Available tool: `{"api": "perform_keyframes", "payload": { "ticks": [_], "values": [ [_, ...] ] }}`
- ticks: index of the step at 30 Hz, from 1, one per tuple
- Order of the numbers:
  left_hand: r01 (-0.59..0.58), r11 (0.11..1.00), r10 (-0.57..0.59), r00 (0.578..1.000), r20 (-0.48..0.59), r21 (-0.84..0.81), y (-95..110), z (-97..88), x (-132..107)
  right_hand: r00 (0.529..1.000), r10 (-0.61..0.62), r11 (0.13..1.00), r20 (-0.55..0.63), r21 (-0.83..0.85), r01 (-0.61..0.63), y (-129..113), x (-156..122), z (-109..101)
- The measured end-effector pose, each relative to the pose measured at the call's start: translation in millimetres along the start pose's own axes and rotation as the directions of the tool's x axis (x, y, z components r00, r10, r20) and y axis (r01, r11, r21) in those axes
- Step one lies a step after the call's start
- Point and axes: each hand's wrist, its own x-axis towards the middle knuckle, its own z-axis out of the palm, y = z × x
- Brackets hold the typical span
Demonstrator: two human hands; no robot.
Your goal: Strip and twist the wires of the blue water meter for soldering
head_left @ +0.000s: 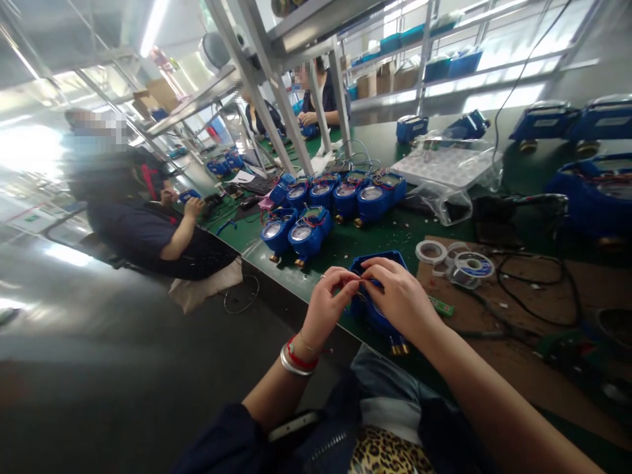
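In front of me on the green bench a blue meter housing (384,317) lies partly under my hands, its brass fittings pointing toward me. My left hand (330,299) is closed in a pinch at the housing's left side. Against it, my right hand (395,293) also pinches, its fingertips meeting those of the left over the housing. Whatever sits between the fingertips is too small to name. Beyond them stands a group of blue meters (309,234) with round dials and loose coloured wires.
Solder spools (471,266) rest on a brown board (513,289) to the right, with black cables around. A white tray (444,164) in plastic wrap lies farther back. More blue meters (548,125) stand at the right. A co-worker (143,210) sits at the left; metal shelf posts rise ahead.
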Motion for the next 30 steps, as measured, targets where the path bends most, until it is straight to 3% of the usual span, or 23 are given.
{"api": "perform_keyframes", "payload": {
  "ticks": [6, 17, 25, 30],
  "values": [
    [0.013, 0.999, -0.008, 0.992, -0.127, 0.036, -13.1, -4.0, -18.3, 0.999, -0.021, 1.000, 0.027, -0.020, 0.022, -2.2, 2.0, -2.4],
    [-0.125, 0.986, 0.135, 0.987, -0.085, 0.111, -30.6, -1.1, -23.6, 0.999, -0.007, 0.999, 0.050, -0.045, 0.009, -5.0, -11.3, -14.4],
    [-0.126, 0.984, 0.138, 0.986, -0.093, 0.125, -39.3, -2.1, -20.5, 0.994, 0.098, 0.993, -0.053, -0.067, -0.102, -5.4, -33.9, -34.9],
    [-0.139, 0.988, 0.145, 0.985, -0.090, 0.064, -45.6, -4.0, -20.1, 0.970, 0.173, 0.971, -0.173, -0.135, -0.197, 18.8, -61.8, -65.4]
  ]
}}
